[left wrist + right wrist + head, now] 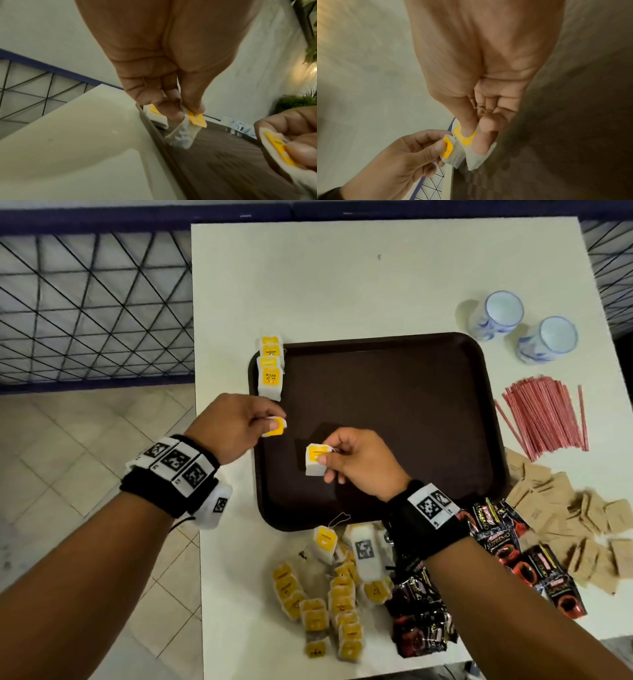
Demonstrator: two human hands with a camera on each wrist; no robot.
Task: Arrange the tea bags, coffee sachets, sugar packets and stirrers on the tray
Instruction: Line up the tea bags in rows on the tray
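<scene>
A dark brown tray point(394, 392) lies mid-table. Several yellow-tagged tea bags point(270, 368) lie in a row along its far left edge. My left hand point(236, 422) pinches a tea bag point(275, 426) over the tray's left rim; in the left wrist view that tea bag point(187, 129) hangs from thumb and finger. My right hand point(356, 463) pinches another tea bag point(315, 459) above the tray's middle, and in the right wrist view this tea bag point(471, 147) sits between thumb and forefinger. A loose pile of tea bags point(329, 594) lies in front of the tray.
Black coffee sachets point(479, 577) and brown sugar packets point(575, 529) lie at the front right. Red stirrers point(544, 416) lie right of the tray, with two white-and-blue cups point(520, 326) behind them. The table's left edge point(197, 440) drops to a tiled floor.
</scene>
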